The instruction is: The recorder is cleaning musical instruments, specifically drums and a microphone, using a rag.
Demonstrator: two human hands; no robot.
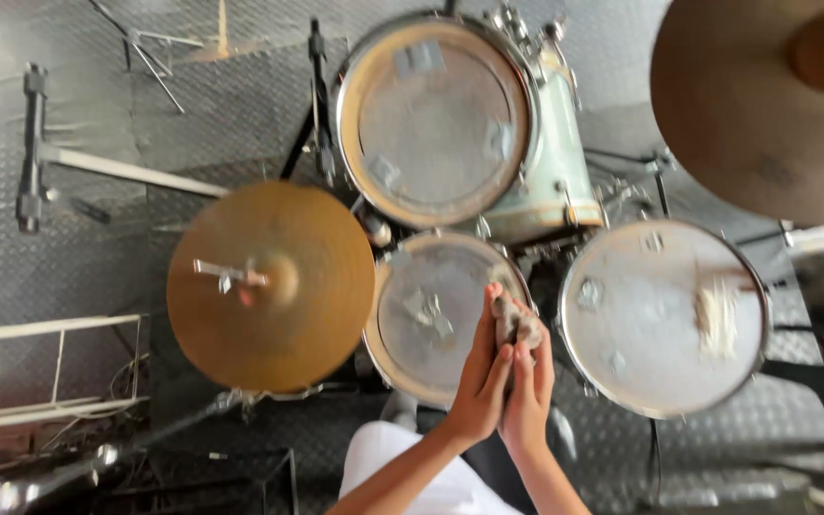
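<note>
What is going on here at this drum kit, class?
Seen from above, a person sits at a drum kit with both palms pressed together. The left hand and right hand clasp a small crumpled greyish wad, perhaps cloth or paper, over the edge of the snare drum. A hi-hat cymbal sits to the left, a tom beyond, a floor tom to the right, and a large cymbal at top right.
</note>
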